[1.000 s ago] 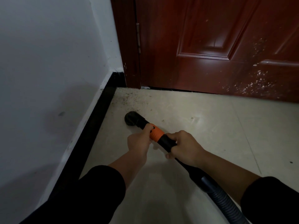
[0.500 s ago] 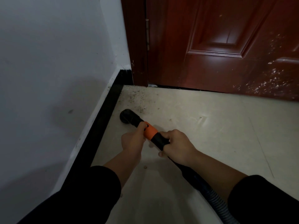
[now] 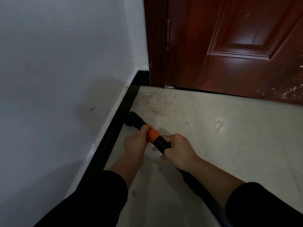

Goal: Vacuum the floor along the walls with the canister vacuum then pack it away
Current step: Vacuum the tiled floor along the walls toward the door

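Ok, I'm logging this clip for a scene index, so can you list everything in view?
Wall: one, white, left.
Skirting board: one, black, along the wall's foot.
Door: one, red-brown, top right.
Floor: one, pale tile, centre.
Debris: scattered specks, dark, corner by the door.
Vacuum nozzle: one, black, at the skirting board.
Collar: one, orange, behind the nozzle.
Hose: one, black, bottom right.
Left hand: one, grips the collar.
Right hand: one, grips the tube behind it.
Sleeves: two, black, bottom.

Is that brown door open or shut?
Shut, it seems: the door lies flush with its frame at the hinge side; the latch side is out of view.
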